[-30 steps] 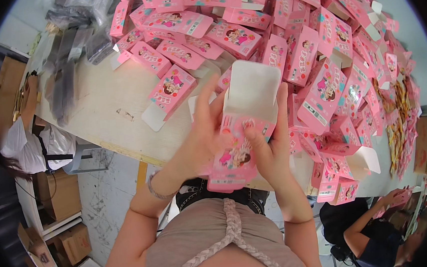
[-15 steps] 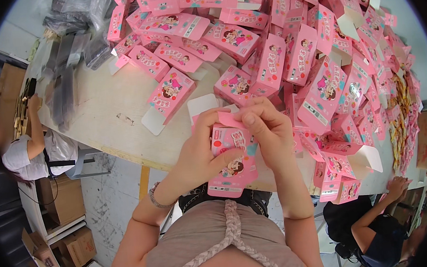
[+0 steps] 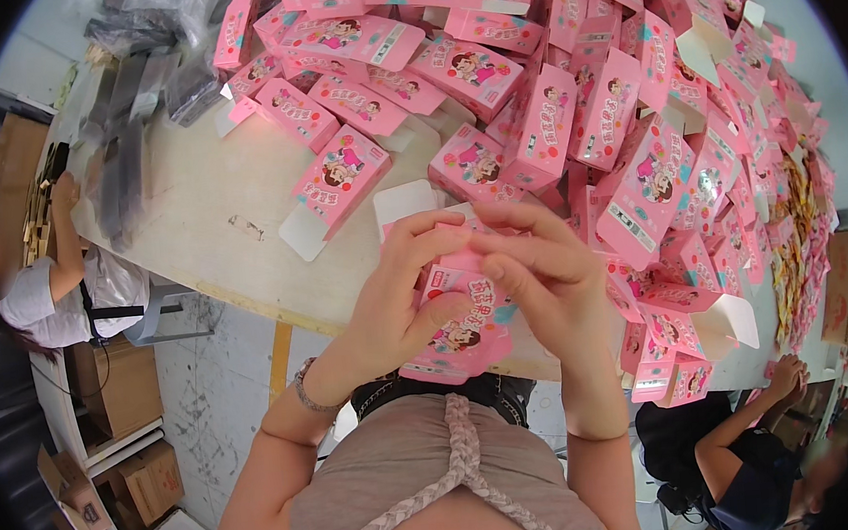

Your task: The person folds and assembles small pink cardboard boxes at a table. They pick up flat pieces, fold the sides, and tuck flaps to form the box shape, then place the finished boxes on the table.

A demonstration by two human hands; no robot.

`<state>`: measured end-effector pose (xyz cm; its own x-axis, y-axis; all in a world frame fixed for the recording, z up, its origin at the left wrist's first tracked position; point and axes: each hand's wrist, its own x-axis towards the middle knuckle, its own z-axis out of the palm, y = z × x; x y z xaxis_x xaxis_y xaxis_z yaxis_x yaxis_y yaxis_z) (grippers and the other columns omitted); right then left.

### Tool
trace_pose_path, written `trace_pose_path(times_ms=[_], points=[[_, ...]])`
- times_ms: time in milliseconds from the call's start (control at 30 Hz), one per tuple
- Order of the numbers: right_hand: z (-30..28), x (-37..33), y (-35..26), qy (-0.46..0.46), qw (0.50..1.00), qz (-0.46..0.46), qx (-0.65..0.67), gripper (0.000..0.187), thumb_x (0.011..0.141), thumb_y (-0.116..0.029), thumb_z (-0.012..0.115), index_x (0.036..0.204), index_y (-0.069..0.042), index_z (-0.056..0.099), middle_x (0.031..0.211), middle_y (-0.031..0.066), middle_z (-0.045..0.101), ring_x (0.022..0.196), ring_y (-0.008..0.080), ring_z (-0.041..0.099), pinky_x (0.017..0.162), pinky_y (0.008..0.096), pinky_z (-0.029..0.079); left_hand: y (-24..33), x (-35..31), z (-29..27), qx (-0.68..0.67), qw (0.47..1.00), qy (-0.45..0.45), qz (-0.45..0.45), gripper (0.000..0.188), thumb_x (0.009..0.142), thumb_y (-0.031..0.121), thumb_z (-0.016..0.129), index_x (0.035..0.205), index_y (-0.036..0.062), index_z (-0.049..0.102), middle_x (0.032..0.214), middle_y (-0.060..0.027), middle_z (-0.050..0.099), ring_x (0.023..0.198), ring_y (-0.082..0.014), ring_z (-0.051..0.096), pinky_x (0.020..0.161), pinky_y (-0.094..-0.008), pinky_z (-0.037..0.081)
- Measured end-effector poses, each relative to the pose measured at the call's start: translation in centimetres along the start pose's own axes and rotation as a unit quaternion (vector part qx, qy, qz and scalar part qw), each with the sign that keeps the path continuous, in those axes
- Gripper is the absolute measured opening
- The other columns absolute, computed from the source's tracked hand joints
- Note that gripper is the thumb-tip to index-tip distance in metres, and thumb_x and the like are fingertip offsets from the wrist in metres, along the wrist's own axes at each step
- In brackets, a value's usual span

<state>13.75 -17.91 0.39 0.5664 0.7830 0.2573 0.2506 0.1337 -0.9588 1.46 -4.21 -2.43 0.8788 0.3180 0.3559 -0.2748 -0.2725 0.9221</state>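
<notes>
In the head view, the left hand (image 3: 402, 297) and the right hand (image 3: 544, 275) meet near the body over a small pink cardboard carton printed with a cartoon face (image 3: 459, 332), held above the near edge of the pale worktable (image 3: 191, 214). Both hands are curled around it: the left thumb presses its front, and the fingertips of both pinch at its far end, where the flap seems to be going in. The carton looks formed and nearly closed, so this one is close to done, while a large heap of like pink cartons (image 3: 632, 129) covers the far and right of the table, several with white flaps open, such as one lying alone at centre left (image 3: 333, 182). A second ago the held carton stood with its white flap raised wide; half a second ago the hands had begun folding it down; now the white is covered. A person in white (image 3: 57, 284) works at far left, another crouches at near right (image 3: 746, 439).
</notes>
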Motion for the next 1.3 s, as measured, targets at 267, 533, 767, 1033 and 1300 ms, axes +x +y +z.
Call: trace_pose_path(times_ms=[267,533,767,1033,1300], points=[[-2.6,-0.8,-2.4,-0.114,0.974,0.049,-0.189,0.041,0.076,-0.013,0.073,0.116,-0.009,0.063,0.118,0.0139,0.056,0.11,0.0276,0.053,0.091,0.037,0.043,-1.2,-1.4,-0.8,-0.065,0.998,-0.008,-0.006,0.032,0.09,0.019,0.06,0.117,0.0079,0.047,0.136,-0.0179,0.036,0.126,-0.0272,0.038,0.104,-0.041,0.031],[1.0,-0.4,0.4,-0.093,0.888,0.198,-0.404,0.07,0.072,-0.022,0.076,0.129,0.0,0.043,0.097,0.0166,0.057,0.097,0.0321,0.054,0.081,0.04,0.046,-1.0,-0.5,-4.6,0.219,0.973,0.057,-0.043,0.061,0.088,0.015,0.059,0.136,0.0012,0.026,0.143,-0.0172,0.024,0.132,-0.0285,0.031,0.107,-0.0437,0.031],[1.7,-3.3,3.8,0.025,0.898,0.069,-0.434,0.054,0.076,-0.022,0.072,0.119,-0.002,0.048,0.102,0.0181,0.057,0.085,0.0336,0.06,0.07,0.0412,0.05,-2.7,-2.4,-1.8,0.039,0.968,0.125,-0.216,0.055,0.091,0.011,0.055,0.137,0.0001,0.028,0.139,-0.0169,0.031,0.129,-0.0282,0.034,0.103,-0.0405,0.034],[1.1,-3.2,4.5,0.062,0.903,0.114,-0.409,0.025,0.08,-0.023,0.07,0.09,-0.003,0.058,0.067,0.0088,0.064,0.052,0.0255,0.061,0.048,0.0366,0.047,-4.0,-2.1,-1.7,0.321,0.931,0.092,-0.15,0.074,0.094,0.022,0.053,0.144,-0.0075,0.008,0.151,-0.0232,0.013,0.14,-0.0319,0.016,0.113,-0.0413,0.015],[0.5,-2.8,-1.2,0.038,0.969,0.133,-0.205,0.018,0.077,-0.008,0.073,0.072,0.0,0.057,0.078,0.0103,0.069,0.062,0.0148,0.062,0.06,0.026,0.049,-1.6,0.7,-0.4,-0.207,0.911,0.204,-0.292,0.065,0.095,0.015,0.05,0.146,0.0007,0.012,0.141,-0.0141,0.033,0.128,-0.0235,0.037,0.106,-0.0366,0.03]])
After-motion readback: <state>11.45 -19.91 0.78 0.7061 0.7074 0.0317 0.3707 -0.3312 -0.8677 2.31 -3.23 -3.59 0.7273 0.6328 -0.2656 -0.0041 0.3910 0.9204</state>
